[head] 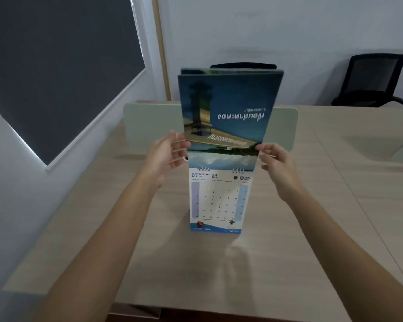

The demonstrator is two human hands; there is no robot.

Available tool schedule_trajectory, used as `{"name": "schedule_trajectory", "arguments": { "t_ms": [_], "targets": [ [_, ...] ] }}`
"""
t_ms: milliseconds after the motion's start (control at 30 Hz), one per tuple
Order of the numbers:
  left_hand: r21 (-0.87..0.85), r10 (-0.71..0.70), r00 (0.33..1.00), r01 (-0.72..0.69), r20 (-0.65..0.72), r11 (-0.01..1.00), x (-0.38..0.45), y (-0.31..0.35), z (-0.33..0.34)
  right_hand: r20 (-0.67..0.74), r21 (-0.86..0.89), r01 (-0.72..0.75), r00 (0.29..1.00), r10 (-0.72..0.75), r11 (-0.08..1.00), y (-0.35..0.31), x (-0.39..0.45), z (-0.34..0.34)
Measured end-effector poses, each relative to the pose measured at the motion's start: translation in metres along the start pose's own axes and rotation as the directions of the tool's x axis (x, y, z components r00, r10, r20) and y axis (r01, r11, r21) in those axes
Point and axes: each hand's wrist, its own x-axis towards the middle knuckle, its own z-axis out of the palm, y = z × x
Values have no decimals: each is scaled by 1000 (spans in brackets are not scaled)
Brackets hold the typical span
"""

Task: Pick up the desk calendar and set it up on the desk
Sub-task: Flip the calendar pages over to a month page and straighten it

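Glossy desk calendar (pixel 221 147) is up off the desk (pixel 289 252), pinched at both side edges by my left hand (pixel 165 154) and right hand (pixel 277 166), so next I'd fold its 2 halves into a tent and stand it.

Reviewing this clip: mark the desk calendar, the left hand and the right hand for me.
desk calendar (pixel 219 201): head view, on the July date grid page.
left hand (pixel 165 156): head view, middle of the palm.
right hand (pixel 278 166): head view, middle of the back of the hand.
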Motion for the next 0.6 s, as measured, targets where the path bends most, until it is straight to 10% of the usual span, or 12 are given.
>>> {"name": "schedule_trajectory", "arguments": {
  "t_ms": [600],
  "targets": [
    [330, -100, 991, 122, -85, 936, 31, -92, 14, -59, -204, -226, 974, 219, 952, 65, 4, 24]
  ]
}}
